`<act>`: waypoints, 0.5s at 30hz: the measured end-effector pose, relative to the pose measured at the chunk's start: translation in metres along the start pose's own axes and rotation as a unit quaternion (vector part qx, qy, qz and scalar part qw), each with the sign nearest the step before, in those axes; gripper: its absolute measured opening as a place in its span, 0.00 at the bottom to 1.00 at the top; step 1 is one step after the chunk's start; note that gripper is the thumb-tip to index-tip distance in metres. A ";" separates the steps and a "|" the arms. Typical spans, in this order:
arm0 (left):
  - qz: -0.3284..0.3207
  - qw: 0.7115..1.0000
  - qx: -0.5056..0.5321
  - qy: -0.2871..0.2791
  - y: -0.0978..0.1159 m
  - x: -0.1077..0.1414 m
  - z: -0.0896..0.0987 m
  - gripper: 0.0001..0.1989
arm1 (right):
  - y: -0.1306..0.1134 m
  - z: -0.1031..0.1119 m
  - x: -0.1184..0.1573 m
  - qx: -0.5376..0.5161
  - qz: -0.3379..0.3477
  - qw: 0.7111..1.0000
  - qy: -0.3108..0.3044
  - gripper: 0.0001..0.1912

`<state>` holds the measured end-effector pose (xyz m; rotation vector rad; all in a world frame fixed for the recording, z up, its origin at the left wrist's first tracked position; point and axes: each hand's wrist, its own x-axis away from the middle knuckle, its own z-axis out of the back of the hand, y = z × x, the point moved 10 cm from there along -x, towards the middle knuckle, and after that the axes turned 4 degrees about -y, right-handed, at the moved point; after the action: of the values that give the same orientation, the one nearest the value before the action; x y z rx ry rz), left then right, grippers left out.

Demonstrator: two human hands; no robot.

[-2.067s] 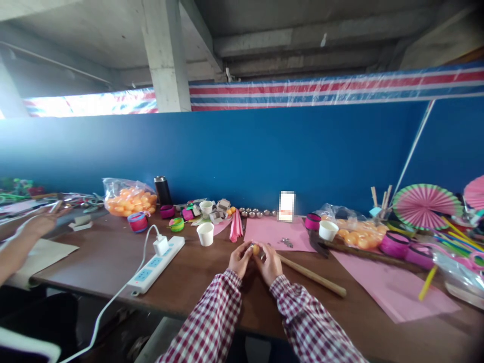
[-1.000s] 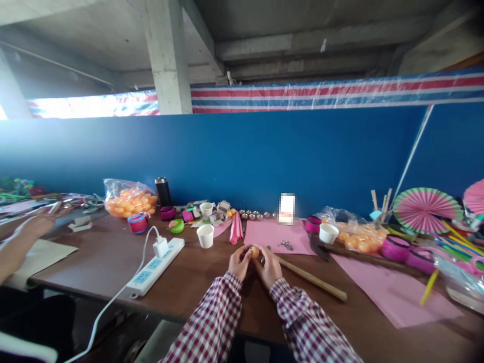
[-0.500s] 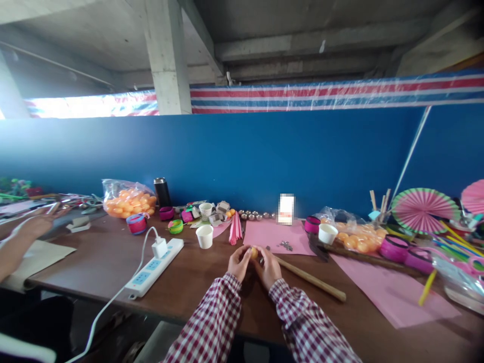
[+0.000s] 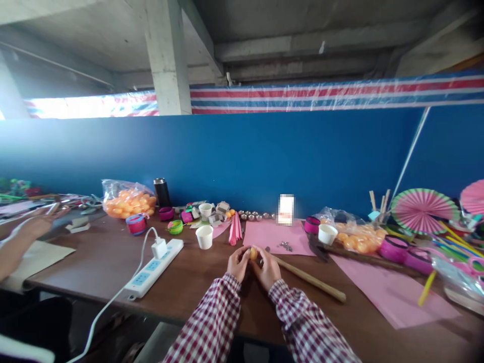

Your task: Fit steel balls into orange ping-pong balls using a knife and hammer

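Observation:
Between the fingertips of both hands is a small orange ball [image 4: 253, 253], like a ping-pong ball, held low over the brown table. My left hand [image 4: 238, 263] pinches it from the left, thumb and fingers closed. My right hand [image 4: 267, 267] grips it from the other side, fingers curled. Just right of that hand lies a wooden tool handle [image 4: 312, 280]; its far end is partly hidden behind the fingers. Beyond the hands, small metal pieces [image 4: 286, 246] rest on a pink sheet [image 4: 264, 233].
A white power strip [image 4: 155, 269] with a cable lies at left, near a white paper cup [image 4: 204, 237]. Behind stand a bag of orange balls [image 4: 130, 201] and metal balls [image 4: 257, 216]. At right are a hammer [image 4: 318, 247] and pink fan [image 4: 419, 210]. Another person's hand [image 4: 38, 224] is far left.
My fingers have shifted slightly around the orange ball, so more of it shows. Both arms stay in nearly the same place, and the table things have not moved.

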<state>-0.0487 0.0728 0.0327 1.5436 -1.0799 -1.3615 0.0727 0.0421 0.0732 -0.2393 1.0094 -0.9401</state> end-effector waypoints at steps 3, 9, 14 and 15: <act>0.012 1.000 -0.004 0.000 -0.004 0.000 0.000 0.18 | 0.002 -0.001 0.000 0.010 -0.005 1.000 -0.002 0.18; 0.017 1.000 0.003 -0.008 -0.005 -0.001 -0.001 0.18 | 0.005 -0.001 0.001 0.018 -0.016 1.000 -0.005 0.16; 0.020 1.000 0.017 0.000 -0.007 -0.001 0.000 0.18 | 0.004 -0.001 0.001 0.021 -0.018 1.000 -0.008 0.16; 0.021 1.000 0.020 0.006 -0.007 -0.001 0.001 0.18 | 0.003 -0.001 0.001 0.021 -0.016 1.000 -0.007 0.16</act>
<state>-0.0491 0.0756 0.0260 1.5487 -1.1318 -1.3074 0.0738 0.0436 0.0702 -0.2268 0.9748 -0.9861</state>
